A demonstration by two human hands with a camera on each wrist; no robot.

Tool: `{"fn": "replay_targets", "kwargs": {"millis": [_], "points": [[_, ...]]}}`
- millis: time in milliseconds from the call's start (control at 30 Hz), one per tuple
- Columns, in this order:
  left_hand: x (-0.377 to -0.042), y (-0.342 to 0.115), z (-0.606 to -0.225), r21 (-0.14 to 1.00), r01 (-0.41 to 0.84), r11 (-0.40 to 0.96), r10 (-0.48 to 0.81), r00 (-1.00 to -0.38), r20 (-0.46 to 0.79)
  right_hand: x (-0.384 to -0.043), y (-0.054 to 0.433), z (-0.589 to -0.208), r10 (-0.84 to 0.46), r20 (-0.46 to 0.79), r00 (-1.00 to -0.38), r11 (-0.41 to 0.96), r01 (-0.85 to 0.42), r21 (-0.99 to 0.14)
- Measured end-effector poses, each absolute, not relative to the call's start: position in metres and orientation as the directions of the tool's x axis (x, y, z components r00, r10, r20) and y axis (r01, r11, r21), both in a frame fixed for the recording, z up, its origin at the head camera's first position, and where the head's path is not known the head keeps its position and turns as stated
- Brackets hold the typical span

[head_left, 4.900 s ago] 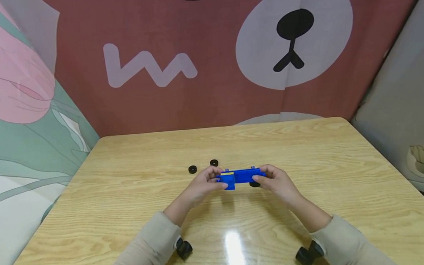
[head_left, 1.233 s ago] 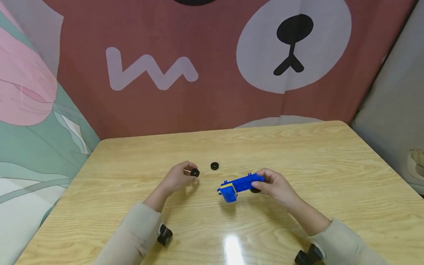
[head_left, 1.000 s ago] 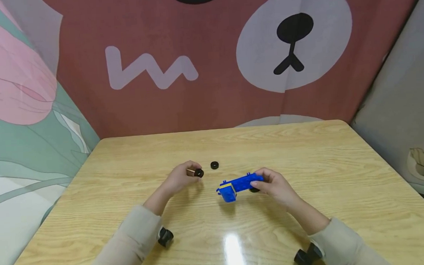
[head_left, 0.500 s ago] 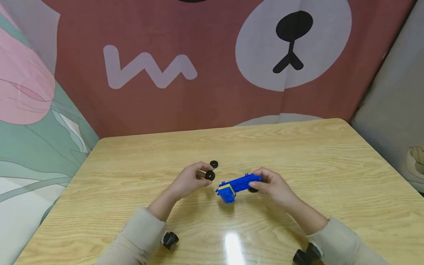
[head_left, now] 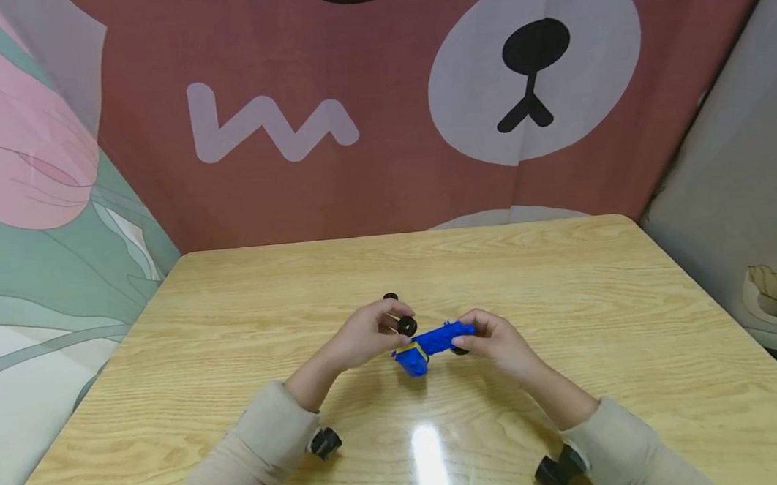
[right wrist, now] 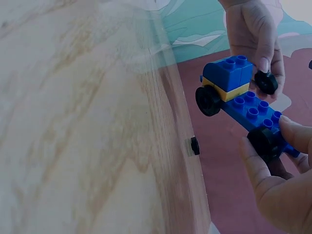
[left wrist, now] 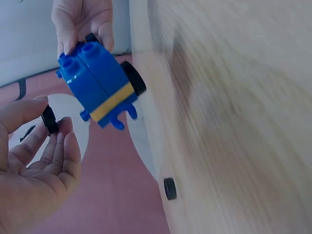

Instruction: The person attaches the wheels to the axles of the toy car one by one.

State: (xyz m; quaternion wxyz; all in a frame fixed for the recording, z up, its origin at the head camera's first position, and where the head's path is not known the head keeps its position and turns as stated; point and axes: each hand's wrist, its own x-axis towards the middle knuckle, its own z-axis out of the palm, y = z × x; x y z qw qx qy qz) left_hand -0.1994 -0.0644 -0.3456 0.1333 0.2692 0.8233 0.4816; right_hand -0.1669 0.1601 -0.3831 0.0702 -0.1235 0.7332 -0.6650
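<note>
A blue toy car of building bricks, with a yellow layer under its cab, is held tilted above the table. My right hand grips its rear end, fingers around the back wheel. Another black wheel sits on the cab end, on the same side. Between thumb and fingertips, my left hand pinches a loose black wheel, close beside the car's cab end. In the left wrist view that loose wheel is seen edge-on, apart from the car.
One more black wheel lies on the wooden table just beyond my left hand. A printed cloth hangs behind the table's far edge. A black camera sits at each wrist.
My left hand took a loose wheel from the table and has carried it right, up to the car. The right hand keeps its grip; the car has shifted slightly left and tilted.
</note>
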Motion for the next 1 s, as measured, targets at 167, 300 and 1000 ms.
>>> {"fn": "replay_targets", "kwargs": {"millis": [167,300,1000], "points": [[-0.198,-0.057,-0.345,0.866,0.316,0.389,0.576,-0.816,0.039,-0.167,0.160,-0.385,-0.295,0.078,-0.952,0.067,-0.102,-0.993],[-0.197,-0.052,-0.344,0.880,0.296,0.373,0.570,-0.821,0.034,-0.167,0.159,-0.386,-0.305,0.071,-0.950,0.052,-0.091,-0.994],[-0.173,-0.034,-0.318,0.881,0.341,0.328,0.614,-0.786,0.076,-0.167,0.158,-0.386,-0.387,0.097,-0.917,-0.001,-0.104,-0.995]]}}
